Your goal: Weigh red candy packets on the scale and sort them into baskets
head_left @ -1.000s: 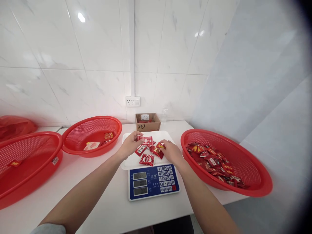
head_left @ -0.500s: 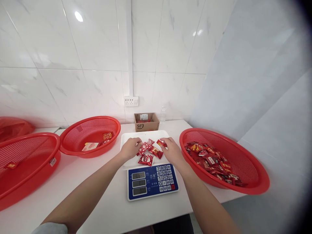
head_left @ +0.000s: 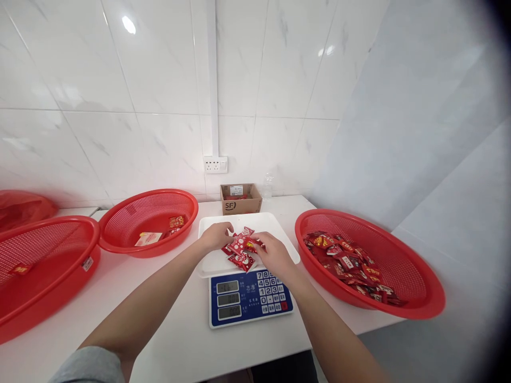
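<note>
Several small red snack packets (head_left: 238, 244) lie in a loose pile on the white pan (head_left: 285, 247) of a digital scale (head_left: 250, 299). My left hand (head_left: 217, 236) is at the left side of the pile, fingers curved, a gap between index finger and thumb. From the right, my right hand (head_left: 274, 256) closes its thumb and fingertips on a red packet with yellow print (head_left: 250, 244), partly hidden by the fingers. A patterned packet with white lettering (head_left: 241, 260) rests at the front of the pile.
Right of the scale, a red basket (head_left: 423, 276) holds many packets and overhangs the table edge. Two more red baskets (head_left: 147, 196) (head_left: 48, 287) stand left, with a few packets and a card inside. Behind the pan are a cardboard box (head_left: 242, 205) and a clear bottle (head_left: 268, 186).
My right hand has moved left, bringing its packet to the others. The packets now sit closer together between my hands. My left hand has barely shifted.
</note>
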`<state>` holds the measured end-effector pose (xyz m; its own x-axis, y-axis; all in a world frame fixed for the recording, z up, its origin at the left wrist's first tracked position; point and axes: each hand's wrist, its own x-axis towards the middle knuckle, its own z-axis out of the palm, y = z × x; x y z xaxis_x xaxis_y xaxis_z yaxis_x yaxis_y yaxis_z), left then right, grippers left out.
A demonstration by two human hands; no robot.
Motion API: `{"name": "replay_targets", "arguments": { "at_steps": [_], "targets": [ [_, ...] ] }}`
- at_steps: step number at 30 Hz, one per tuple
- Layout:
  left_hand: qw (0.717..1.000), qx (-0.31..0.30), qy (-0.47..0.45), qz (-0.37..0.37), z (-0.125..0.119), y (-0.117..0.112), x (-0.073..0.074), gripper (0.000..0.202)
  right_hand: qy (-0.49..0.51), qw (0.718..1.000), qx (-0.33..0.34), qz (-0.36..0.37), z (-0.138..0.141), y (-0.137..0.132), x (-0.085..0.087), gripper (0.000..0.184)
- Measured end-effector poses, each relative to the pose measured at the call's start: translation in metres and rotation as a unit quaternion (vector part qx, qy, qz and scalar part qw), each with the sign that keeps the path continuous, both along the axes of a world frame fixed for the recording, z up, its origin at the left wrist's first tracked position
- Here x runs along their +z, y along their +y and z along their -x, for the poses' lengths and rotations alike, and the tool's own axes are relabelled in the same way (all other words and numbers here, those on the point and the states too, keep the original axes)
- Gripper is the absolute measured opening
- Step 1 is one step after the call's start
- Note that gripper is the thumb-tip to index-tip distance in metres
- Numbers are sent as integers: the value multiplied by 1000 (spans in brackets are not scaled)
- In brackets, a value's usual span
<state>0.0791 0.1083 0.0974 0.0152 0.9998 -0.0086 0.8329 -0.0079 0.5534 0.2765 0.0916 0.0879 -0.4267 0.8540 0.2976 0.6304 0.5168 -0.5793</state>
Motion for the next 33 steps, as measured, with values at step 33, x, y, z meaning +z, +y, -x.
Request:
{"name": "replay_targets", "arguments": {
  "at_steps": [33],
  "targets": [
    [789,89,-607,-22,4,-101,23,32,86,993,-70,32,-12,6,-1,24]
  ]
}}
